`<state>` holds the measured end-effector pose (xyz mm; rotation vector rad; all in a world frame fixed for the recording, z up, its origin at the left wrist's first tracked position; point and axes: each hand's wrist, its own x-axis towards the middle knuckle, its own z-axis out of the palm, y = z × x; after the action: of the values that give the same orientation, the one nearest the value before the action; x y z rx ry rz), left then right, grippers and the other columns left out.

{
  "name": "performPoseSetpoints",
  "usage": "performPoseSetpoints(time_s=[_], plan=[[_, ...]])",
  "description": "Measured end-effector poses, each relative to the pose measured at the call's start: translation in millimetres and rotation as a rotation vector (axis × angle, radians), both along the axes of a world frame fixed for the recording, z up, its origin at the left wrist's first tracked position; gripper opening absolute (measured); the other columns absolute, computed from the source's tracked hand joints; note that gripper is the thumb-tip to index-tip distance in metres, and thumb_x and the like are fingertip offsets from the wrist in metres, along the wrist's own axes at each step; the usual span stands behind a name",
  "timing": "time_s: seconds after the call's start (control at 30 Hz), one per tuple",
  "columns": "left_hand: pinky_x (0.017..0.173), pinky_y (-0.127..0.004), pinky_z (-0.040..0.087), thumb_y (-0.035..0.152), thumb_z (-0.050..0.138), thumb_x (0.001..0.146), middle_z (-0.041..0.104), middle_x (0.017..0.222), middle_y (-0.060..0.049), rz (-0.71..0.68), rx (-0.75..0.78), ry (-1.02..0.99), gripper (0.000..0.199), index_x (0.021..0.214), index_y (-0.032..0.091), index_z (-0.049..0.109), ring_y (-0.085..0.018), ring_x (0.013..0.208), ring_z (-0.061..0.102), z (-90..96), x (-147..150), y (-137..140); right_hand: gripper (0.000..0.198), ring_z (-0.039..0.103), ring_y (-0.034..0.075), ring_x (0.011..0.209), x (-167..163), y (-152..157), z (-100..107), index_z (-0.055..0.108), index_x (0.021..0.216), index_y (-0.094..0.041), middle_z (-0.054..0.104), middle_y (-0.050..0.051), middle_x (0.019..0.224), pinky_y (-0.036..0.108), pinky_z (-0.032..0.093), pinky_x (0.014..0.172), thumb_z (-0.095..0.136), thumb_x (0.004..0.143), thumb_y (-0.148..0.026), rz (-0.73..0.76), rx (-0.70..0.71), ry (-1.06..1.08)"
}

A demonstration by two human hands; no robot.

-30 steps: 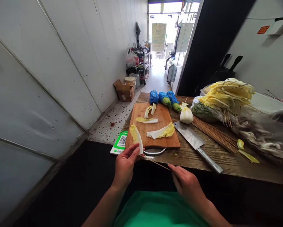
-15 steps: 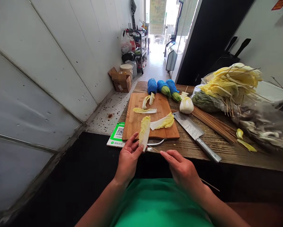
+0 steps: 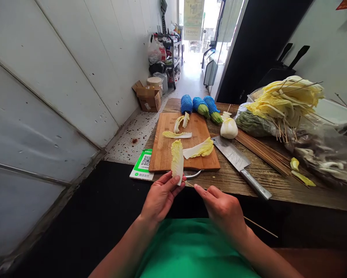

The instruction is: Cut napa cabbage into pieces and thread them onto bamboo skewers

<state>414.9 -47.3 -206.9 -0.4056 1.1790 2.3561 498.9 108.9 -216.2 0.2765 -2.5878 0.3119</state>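
My left hand [image 3: 163, 194] pinches the white lower end of a napa cabbage leaf strip [image 3: 177, 160], held upright at the near edge of the cutting board. In my right hand [image 3: 222, 204] is a thin wooden skewer [image 3: 260, 226]; its front end points at the base of the leaf and its long tail sticks out behind the hand. Whether the tip has entered the leaf is hidden by my left fingers. On the wooden cutting board [image 3: 161, 152] lie more cabbage leaf pieces [image 3: 198, 149].
A cleaver [image 3: 232, 153] lies right of the board, beside a cabbage heart [image 3: 229, 128] and a bundle of skewers [image 3: 260, 150]. Skewered cabbage leaves [image 3: 286, 98] are piled at right near bagged mushrooms [image 3: 326, 158]. Blue-netted squashes [image 3: 201, 107] sit behind the board.
My left fingers have closed further around the leaf's base, and the leaf has turned slightly more upright. My right hand has shifted slightly left, with the skewer.
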Motion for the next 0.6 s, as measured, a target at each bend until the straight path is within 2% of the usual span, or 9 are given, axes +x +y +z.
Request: performPoseSetpoints(time_s=[0.17,0.4,0.6], plan=[[0.071,-0.022,0.054,0.006,0.067,0.069,0.069,0.083,-0.008,-0.023,-0.031,-0.008,0.01,0.078,0.01,0.067,-0.014,0.079,0.065,0.3,-0.6,0.1,0.037,0.043,0.008,0.043,1.6,-0.4,4.0,0.066,0.107,-0.019,0.051,-0.001,0.057,0.023,0.024,0.044,0.032,0.093,-0.017,-0.005,0.026,0.003],[0.074,-0.023,0.054,0.013,0.071,0.067,0.069,0.084,-0.008,-0.123,-0.062,0.018,0.015,0.081,0.011,0.068,-0.015,0.081,0.064,-2.2,2.8,-1.4,0.036,0.043,0.008,0.043,5.0,-0.4,5.1,0.065,0.109,-0.021,0.052,0.0,0.057,0.022,0.025,0.043,0.033,0.091,-0.015,-0.035,0.054,-0.058],[0.083,-0.031,0.052,0.013,0.065,0.073,0.069,0.088,-0.009,-0.146,0.014,0.055,0.016,0.088,0.011,0.067,-0.017,0.087,0.063,3.8,6.9,-0.1,0.036,0.047,0.008,0.046,5.2,0.2,3.7,0.065,0.109,-0.018,0.052,0.0,0.057,0.019,0.029,0.045,0.034,0.092,-0.015,-0.001,-0.069,-0.067]])
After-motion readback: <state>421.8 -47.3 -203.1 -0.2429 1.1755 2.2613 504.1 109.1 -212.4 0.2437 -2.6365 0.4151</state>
